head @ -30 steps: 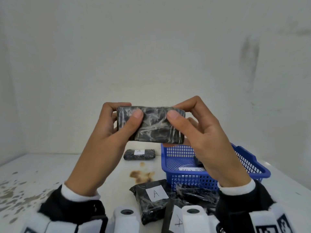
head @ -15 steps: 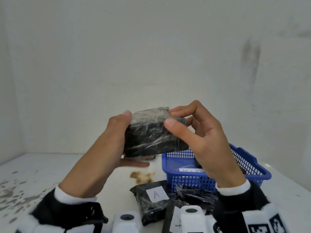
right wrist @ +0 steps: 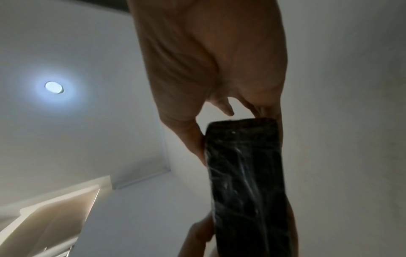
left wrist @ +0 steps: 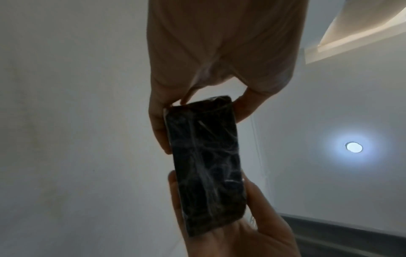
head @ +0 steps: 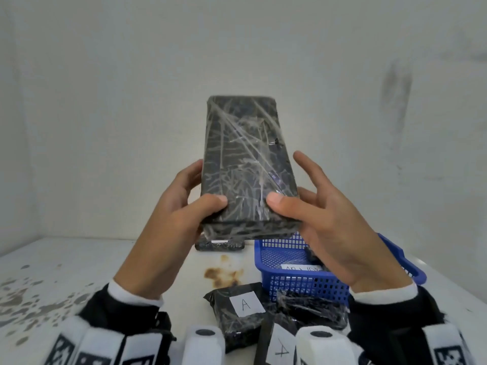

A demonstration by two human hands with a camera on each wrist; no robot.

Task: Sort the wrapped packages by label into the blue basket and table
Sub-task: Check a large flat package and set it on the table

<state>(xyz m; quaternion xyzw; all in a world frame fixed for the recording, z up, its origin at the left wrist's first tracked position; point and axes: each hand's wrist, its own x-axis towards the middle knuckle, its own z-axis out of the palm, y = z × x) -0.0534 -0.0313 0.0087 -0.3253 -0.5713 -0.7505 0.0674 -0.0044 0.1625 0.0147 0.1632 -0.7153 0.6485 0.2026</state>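
Observation:
A black wrapped package [head: 245, 164] is held up in front of the wall, its long axis pointing up and away; the face towards me shows no label. My left hand [head: 203, 184] grips its near left corner, thumb on top. My right hand [head: 290, 191] pinches the near right corner, thumb on top, index finger lifted off. The left wrist view shows the package [left wrist: 206, 165] between my left hand [left wrist: 202, 107] and the other hand below. In the right wrist view the package [right wrist: 246, 182] hangs from my right hand [right wrist: 232, 121]. The blue basket [head: 400, 262] stands on the table to the right.
A labelled package [head: 300, 268] lies in the basket. Another package [head: 218, 245] lies at the back of the white table [head: 79, 272]. Near me lie a package marked A [head: 245, 304], an unlabelled one [head: 311, 309] and one more with a label [head: 280, 349]. A brown stain [head: 224, 275] marks the table.
The package has been turned from lying crosswise between my hands to pointing up and away. My hands have shifted to its near end, and the right index finger has come off it.

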